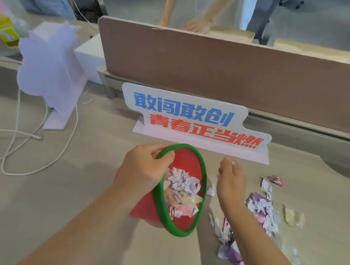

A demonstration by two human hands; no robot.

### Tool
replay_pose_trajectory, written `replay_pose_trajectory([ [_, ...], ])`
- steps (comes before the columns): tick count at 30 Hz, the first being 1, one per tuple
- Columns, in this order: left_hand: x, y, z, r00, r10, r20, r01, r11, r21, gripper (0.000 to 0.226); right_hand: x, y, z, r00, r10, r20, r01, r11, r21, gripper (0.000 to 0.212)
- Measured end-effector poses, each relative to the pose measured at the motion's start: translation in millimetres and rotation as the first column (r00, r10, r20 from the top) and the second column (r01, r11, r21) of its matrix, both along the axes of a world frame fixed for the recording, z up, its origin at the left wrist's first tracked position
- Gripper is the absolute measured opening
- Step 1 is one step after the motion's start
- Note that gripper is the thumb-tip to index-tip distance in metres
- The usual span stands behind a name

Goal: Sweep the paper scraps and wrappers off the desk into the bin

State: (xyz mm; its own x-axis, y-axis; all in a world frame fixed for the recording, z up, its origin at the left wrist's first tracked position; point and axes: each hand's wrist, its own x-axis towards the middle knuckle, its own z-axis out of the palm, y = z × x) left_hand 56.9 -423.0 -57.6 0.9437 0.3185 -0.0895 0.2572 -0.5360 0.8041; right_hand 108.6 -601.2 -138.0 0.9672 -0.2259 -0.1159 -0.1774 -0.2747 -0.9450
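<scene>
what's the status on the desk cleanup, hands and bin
Left hand gripping tilted bin by its green rim. Right hand open, edge-on beside scraps. Some scraps already in bin. Nothing blocking.

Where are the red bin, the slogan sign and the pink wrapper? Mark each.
red bin [203, 175]: head view, on its green rim.
slogan sign [184, 110]: head view, on the blue lettering.
pink wrapper [276, 180]: head view, on its middle.

there's a white sign [195, 121] with blue and red chinese lettering standing in front of a brown divider panel [226, 71]. off to the left, a blank white cutout stand [50, 67] with a white cord [35, 137] looped beside it, and a yellow bottle [4, 30] at the far left edge.
</scene>
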Motion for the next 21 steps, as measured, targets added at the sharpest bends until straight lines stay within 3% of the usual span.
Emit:
replay_pose_trajectory([
  [3, 2, -9, 0, 0.998, 0.065, -0.016, -0.066, 0.997, -0.041, 0.015, -28, 26, 36, 0.98, 0.139, 0.144, -0.159, 0.978, 0.136, 0.037],
  [5, 2, -17, 0, 0.997, 0.075, 0.0, -0.074, 0.993, -0.089, 0.012, -36, 40, 37, 0.914, 0.365, 0.174, -0.369, 0.929, -0.01, 0.029],
  [7, -2, -23, -2, 0.996, 0.085, 0.001, -0.083, 0.977, -0.196, 0.005, -41, 46, 33, 0.803, 0.579, 0.141, -0.538, 0.805, -0.25, 0.025],
  [9, -6, -23, -5, 0.995, 0.094, -0.026, -0.097, 0.94, -0.327, 0.012, -47, 39, 33, 0.756, 0.638, 0.146, -0.585, 0.759, -0.286, 0.035],
  [12, -9, -15, -8, 0.989, 0.119, -0.087, -0.146, 0.874, -0.463, 0.016, -57, 14, 44, 0.849, 0.453, 0.271, -0.446, 0.89, -0.092, 0.03],
  [16, -14, -1, -19, 0.965, 0.162, -0.206, -0.247, 0.821, -0.515, 0.027, -46, -18, 44, 0.955, 0.197, 0.223, -0.225, 0.968, 0.109, 0.015],
  [19, -24, 9, -30, 0.937, 0.221, -0.269, -0.337, 0.773, -0.538, 0.031, -35, -41, 35, 0.967, -0.057, 0.249, 0.026, 0.992, 0.124, 0.02],
  [21, -32, 12, -32, 0.92, 0.27, -0.286, -0.386, 0.755, -0.53, 0.029, -30, -60, 18, 0.981, -0.116, 0.156, 0.121, 0.992, -0.02, 0.012],
])
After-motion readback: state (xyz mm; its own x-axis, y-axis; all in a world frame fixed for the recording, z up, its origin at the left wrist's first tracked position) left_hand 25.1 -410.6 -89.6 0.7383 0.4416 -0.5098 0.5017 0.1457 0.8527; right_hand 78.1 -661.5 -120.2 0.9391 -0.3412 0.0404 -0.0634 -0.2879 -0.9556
